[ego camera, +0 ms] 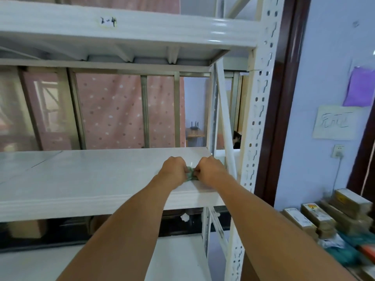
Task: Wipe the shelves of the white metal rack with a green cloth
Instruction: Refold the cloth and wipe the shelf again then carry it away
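Two bare hands, the left hand (pixel 175 166) and right hand (pixel 210 168), are pinching a small bunched green cloth (pixel 190 174) between curled fingers, resting on the white metal rack's middle shelf (pixel 85 175) near its right front corner.

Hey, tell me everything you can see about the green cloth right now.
The green cloth is bunched into a small crumpled wad, soft fabric by its look, mostly hidden between the two hands. The left hand and right hand both grip it. It sits on the middle shelf of the white rack, near its right front end. Its full shape cannot be told.
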The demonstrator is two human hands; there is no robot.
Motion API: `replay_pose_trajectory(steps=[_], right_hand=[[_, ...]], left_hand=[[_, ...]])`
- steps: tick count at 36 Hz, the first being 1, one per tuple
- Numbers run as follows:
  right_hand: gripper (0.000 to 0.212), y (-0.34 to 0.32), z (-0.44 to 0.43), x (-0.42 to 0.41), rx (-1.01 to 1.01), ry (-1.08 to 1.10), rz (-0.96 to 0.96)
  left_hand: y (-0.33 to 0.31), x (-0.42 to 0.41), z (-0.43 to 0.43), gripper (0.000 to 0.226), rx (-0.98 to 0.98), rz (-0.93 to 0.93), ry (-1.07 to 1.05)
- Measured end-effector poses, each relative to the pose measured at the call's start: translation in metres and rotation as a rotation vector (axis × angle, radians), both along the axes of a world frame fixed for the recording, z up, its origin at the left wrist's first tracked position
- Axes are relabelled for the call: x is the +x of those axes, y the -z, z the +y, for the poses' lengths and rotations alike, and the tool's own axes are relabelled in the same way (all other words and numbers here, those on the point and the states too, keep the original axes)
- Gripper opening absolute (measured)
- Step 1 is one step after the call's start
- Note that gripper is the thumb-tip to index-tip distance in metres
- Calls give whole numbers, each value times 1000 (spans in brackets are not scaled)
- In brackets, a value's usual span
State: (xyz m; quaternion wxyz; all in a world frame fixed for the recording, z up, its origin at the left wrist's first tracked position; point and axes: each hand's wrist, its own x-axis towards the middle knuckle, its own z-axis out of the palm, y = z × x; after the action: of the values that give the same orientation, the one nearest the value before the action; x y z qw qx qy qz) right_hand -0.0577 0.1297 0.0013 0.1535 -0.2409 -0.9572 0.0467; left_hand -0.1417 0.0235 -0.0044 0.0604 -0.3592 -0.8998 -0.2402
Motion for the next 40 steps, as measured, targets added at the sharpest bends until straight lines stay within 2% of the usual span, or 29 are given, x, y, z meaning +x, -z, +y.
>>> replay_pose_trajectory(steps=[10, 19, 27, 37, 40], right_hand=[[21, -4, -22, 58, 109, 73, -35], [20, -14, -12, 73, 65, 159, -99], [15, -11, 0, 45, 124, 142, -137], [29, -8, 32, 0, 164, 99, -142], [27, -9, 45, -23, 162, 86, -160]], left_hand=[[2, 55, -5, 18, -39, 61, -11], [2, 82, 11, 17, -19, 47, 50], [-3, 70, 31, 18, -47, 8, 62], [-9, 29, 68, 23, -63, 34, 48], [-9, 8, 77, 23, -59, 22, 61]])
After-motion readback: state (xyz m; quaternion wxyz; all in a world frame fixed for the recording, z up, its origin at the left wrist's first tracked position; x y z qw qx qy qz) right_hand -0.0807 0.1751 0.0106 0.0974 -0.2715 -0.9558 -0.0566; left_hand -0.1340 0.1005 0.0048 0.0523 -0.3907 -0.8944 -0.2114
